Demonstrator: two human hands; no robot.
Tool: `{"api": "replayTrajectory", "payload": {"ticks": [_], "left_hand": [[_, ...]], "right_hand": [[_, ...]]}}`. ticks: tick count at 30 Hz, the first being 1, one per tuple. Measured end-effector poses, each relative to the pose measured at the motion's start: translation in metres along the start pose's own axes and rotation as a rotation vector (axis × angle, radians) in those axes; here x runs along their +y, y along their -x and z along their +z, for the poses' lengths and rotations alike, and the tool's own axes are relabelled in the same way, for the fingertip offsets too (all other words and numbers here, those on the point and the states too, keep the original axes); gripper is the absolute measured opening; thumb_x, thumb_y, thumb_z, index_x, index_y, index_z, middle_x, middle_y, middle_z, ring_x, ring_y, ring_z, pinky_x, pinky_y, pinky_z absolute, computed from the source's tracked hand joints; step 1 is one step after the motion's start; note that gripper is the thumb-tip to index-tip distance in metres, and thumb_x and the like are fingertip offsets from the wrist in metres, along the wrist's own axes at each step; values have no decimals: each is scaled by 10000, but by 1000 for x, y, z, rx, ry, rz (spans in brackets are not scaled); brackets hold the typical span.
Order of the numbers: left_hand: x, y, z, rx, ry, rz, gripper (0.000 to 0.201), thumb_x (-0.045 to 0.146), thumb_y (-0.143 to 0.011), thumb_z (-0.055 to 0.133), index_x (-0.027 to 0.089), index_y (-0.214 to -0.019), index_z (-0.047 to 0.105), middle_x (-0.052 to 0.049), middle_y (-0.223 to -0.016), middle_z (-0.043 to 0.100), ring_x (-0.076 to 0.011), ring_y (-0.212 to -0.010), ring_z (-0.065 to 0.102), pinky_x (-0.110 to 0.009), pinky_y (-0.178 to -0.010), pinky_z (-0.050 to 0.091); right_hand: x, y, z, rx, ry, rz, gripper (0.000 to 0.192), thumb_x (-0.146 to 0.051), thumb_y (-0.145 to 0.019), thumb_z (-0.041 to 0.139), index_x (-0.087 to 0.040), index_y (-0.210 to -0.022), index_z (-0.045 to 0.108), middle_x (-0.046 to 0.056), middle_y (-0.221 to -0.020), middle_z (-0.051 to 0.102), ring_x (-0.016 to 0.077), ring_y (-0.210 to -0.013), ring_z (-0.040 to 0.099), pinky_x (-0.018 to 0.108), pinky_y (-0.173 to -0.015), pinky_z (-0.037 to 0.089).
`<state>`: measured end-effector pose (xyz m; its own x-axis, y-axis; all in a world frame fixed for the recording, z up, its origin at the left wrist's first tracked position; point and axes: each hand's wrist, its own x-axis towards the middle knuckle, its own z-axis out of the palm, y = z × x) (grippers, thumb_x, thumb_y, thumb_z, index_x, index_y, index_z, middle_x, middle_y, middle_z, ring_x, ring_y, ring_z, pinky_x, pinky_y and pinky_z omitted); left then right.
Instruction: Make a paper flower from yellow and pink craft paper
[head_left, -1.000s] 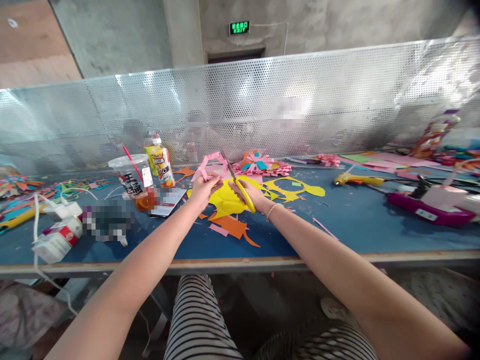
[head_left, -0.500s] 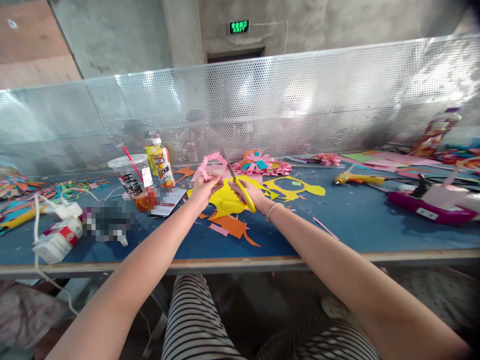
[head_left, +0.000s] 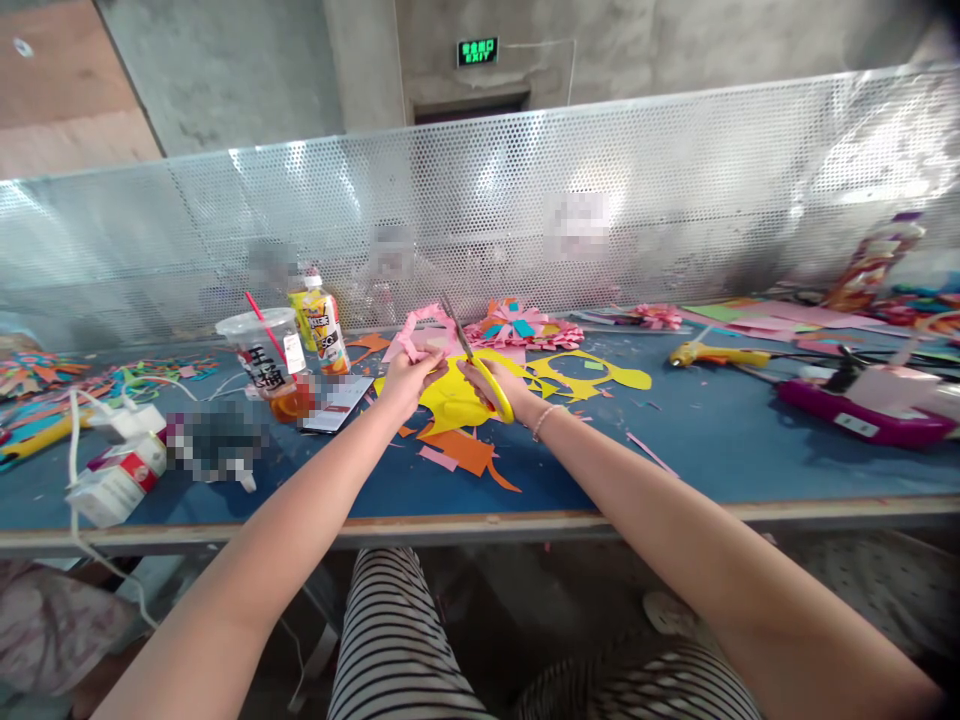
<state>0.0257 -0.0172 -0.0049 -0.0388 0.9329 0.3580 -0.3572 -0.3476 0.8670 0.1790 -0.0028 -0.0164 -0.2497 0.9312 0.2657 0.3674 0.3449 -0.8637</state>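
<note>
Perforated metal screen runs the full width behind the work area. In front of it, long blue-topped counter, littered with coloured paper offcuts.

Mid-counter: flat yellow paper cutout with looped arms, partly under the hands. Orange paper scrap lies just in front of it, nearer the counter edge. Pink and orange folded paper flower sits behind the yellow sheet, close to the screen.

Right side: magenta plastic tool, with a yellow hot-glue gun beyond it.

Left side: clear plastic cup with red straw, and a small orange juice bottle just behind it. Small white carton near the front edge, with white cable around it.

Left hand: grip closed on a pink paper strip cutout, held up off the counter, above the yellow sheet.

Right hand: fingers through the handles of yellow-handled scissors, grip clamped on them. Blades point up and away, tips meeting the pink paper's right edge. Cannot tell whether the blades are parted.
</note>
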Motion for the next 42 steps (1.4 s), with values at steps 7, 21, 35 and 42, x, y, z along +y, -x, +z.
{"api": "replayTrajectory", "payload": {"ticks": [7, 21, 35, 42], "left_hand": [[0, 0, 1, 2, 11, -4, 183, 175, -614, 696, 124, -718, 553, -4, -691, 613, -79, -642, 593, -257, -707, 516], [-1, -4, -2, 72, -18, 36, 173, 170, -616, 676, 130, -705, 533, 7, -675, 599, -66, -605, 570, -268, -700, 509], [2, -5, -4, 77, -9, 40, 168, 173, -614, 663, 137, -710, 529, 15, -655, 587, -61, -582, 562, -252, -665, 506], [4, -6, -3, 128, -43, 40, 173, 165, -614, 646, 141, -711, 505, 22, -617, 571, -50, -523, 528, -196, -555, 471]], "right_hand": [[-6, 3, -1, 57, 186, -32, 411, -563, -774, 442, -167, -734, 541, 37, -528, 547, 163, -541, 557, 242, -521, 401], [-16, 11, -2, 74, 243, -33, 429, -548, -785, 422, -160, -637, 530, 21, -430, 475, 155, -475, 513, 239, -471, 359], [-21, 14, -3, 50, 265, -21, 466, -601, -732, 451, -159, -587, 476, -18, -426, 428, 82, -365, 397, 213, -389, 284], [-8, 5, -7, 23, 56, -8, 457, -622, -727, 456, -171, -652, 459, -55, -410, 359, 69, -340, 365, 194, -345, 264]]}}
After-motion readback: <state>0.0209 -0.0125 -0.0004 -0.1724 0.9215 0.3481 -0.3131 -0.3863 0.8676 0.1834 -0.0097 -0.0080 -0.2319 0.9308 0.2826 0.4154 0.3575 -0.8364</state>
